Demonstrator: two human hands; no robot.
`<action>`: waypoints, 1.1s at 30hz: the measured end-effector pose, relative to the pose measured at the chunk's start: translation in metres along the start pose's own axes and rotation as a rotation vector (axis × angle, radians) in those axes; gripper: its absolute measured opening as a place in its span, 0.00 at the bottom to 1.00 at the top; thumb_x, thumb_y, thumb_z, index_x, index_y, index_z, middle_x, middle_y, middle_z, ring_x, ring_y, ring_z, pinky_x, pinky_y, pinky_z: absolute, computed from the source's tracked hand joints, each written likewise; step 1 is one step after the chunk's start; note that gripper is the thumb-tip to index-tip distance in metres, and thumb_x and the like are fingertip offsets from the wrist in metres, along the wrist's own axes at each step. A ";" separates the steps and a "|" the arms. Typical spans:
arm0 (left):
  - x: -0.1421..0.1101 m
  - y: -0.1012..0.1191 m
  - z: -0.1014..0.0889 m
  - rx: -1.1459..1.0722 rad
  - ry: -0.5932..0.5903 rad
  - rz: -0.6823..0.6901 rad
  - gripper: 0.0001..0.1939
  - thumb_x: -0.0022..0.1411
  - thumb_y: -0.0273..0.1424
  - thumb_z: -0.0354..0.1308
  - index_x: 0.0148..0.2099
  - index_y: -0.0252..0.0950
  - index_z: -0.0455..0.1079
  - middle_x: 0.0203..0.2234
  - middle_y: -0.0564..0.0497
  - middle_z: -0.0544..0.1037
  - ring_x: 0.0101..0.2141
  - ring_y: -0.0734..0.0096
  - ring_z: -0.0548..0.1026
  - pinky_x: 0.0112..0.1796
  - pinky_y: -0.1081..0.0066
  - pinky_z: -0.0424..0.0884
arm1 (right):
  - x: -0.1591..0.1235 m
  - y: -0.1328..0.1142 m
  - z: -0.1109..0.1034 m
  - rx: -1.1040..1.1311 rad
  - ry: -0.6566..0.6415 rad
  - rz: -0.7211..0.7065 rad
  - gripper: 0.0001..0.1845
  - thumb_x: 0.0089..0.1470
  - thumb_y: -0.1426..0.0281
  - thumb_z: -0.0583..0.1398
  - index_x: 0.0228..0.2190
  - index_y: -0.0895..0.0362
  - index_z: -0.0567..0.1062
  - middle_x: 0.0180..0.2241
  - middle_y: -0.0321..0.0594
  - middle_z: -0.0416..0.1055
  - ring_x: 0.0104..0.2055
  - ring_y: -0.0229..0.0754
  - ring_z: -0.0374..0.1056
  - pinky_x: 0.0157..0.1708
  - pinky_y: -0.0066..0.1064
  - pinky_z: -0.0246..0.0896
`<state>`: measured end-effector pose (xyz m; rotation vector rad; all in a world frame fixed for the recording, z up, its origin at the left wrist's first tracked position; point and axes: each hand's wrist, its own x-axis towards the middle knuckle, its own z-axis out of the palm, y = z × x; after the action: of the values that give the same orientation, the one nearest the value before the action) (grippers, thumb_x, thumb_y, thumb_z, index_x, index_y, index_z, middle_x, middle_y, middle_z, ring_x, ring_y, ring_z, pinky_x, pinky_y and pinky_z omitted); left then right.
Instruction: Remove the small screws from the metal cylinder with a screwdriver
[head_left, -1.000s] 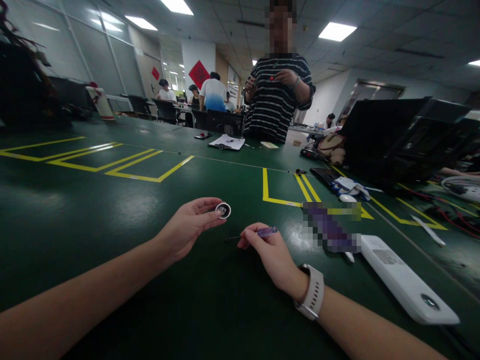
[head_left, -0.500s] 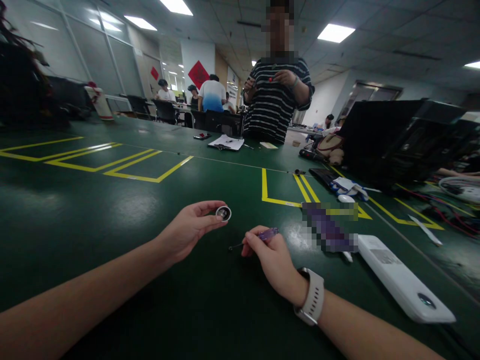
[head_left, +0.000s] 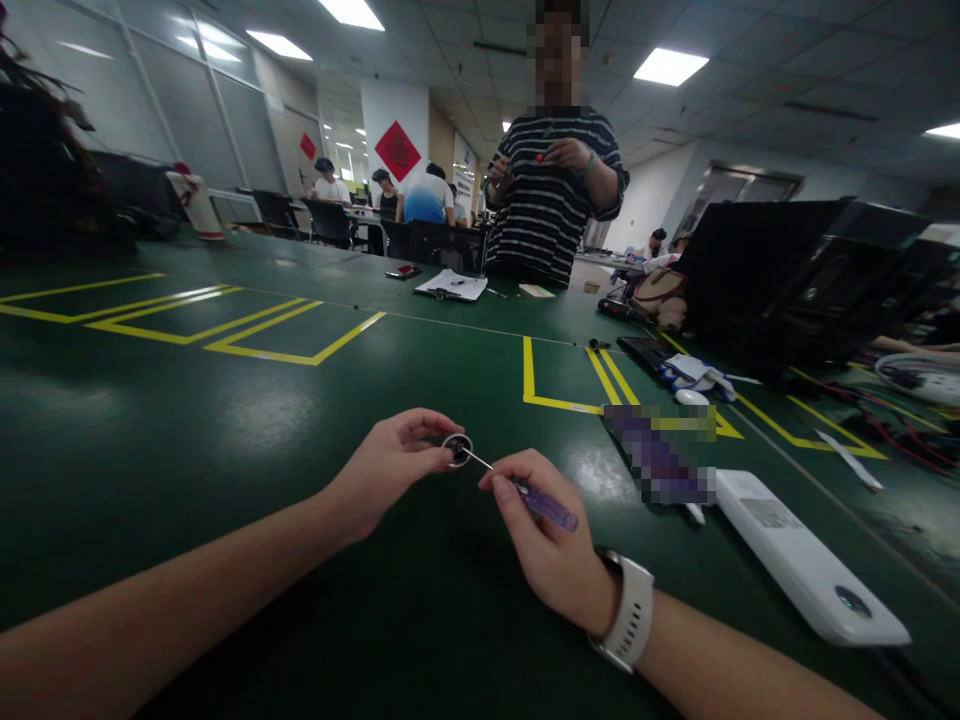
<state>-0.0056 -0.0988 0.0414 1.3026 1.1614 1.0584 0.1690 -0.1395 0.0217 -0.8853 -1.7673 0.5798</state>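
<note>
Above the green table (head_left: 315, 620), my left hand (head_left: 394, 465) pinches a small round cup-shaped part (head_left: 457, 449) by its rim. The part has a pale metallic rim and a dark inside with small details that I cannot make out; its open face is turned toward my right hand. My right hand (head_left: 536, 515) grips a screwdriver (head_left: 551, 506) by its translucent purple handle, fingers closed around the front of it. The thin metal shaft points left, and its tip is inside the round part. What the tip touches there is too small to tell.
To the right lie a blurred purple packet (head_left: 652, 455), a long white device (head_left: 814, 560) and a white mouse (head_left: 691, 397). Yellow tape (head_left: 315, 358) marks the table. A clipboard (head_left: 452, 286) lies at the far edge, before a standing person (head_left: 551, 200). A black case (head_left: 795, 280) stands right.
My right hand has turned the screwdriver and raised its tip from near the tabletop into the round part. My left hand has shifted slightly right and down with the part.
</note>
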 end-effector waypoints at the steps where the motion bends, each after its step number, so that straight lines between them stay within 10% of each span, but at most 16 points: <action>1: 0.000 0.000 0.001 0.012 -0.002 0.002 0.12 0.45 0.25 0.63 0.36 0.34 0.71 0.37 0.48 0.78 0.36 0.66 0.77 0.39 0.67 0.72 | 0.000 0.000 0.001 -0.015 -0.006 -0.012 0.07 0.56 0.74 0.53 0.31 0.57 0.72 0.29 0.38 0.69 0.32 0.38 0.65 0.33 0.31 0.60; 33: -0.003 -0.001 0.006 0.066 0.042 0.126 0.03 0.43 0.25 0.59 0.27 0.33 0.71 0.32 0.48 0.79 0.31 0.66 0.77 0.32 0.69 0.74 | -0.004 -0.001 0.008 -0.204 -0.114 -0.140 0.06 0.54 0.78 0.53 0.32 0.56 0.67 0.31 0.39 0.68 0.35 0.40 0.63 0.37 0.34 0.57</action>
<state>-0.0005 -0.1026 0.0406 1.4261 1.1664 1.1522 0.1625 -0.1429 0.0171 -0.8719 -2.0009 0.3693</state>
